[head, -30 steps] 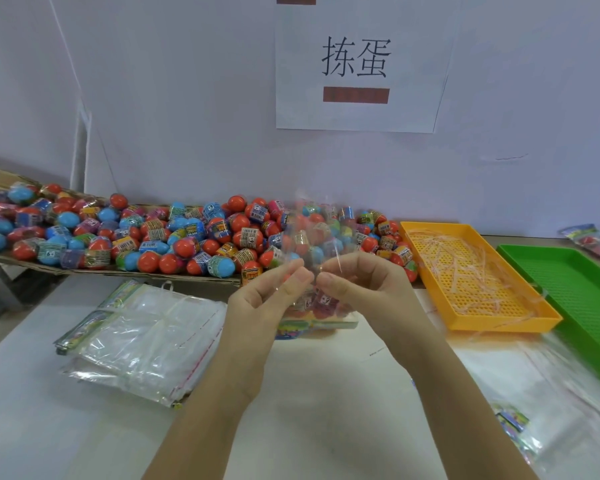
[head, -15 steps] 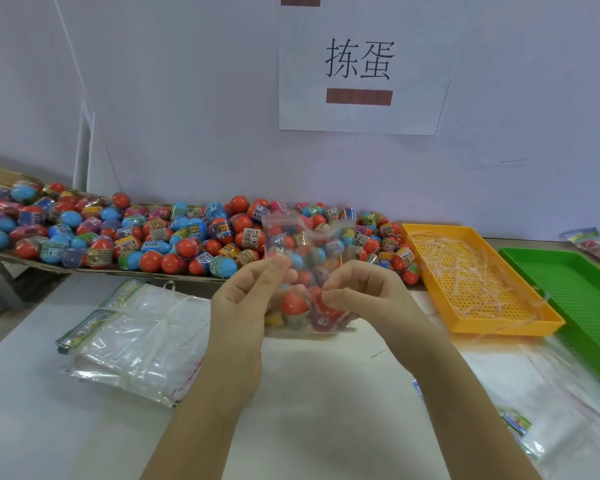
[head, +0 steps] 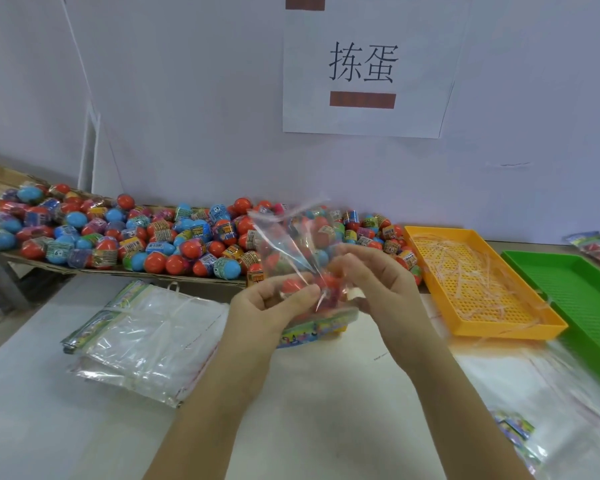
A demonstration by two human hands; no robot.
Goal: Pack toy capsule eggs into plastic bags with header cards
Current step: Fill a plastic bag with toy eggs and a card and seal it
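A clear plastic bag (head: 293, 244) was held above the table between the left hand (head: 267, 313) and the right hand (head: 378, 285), both pinching it near its middle; its loose transparent end stood upward, crinkled and leaning left, while its colourful printed header card (head: 314, 329) hung at the bottom; red capsule eggs (head: 329, 284) showed inside it by the fingertips; behind it a long heap of loose eggs (head: 118, 237), red, blue and some green with printed bands, lay along the wall; to the left a stack of empty bags (head: 149, 337) lay flat, their header cards (head: 118, 303) at its far-left edge.
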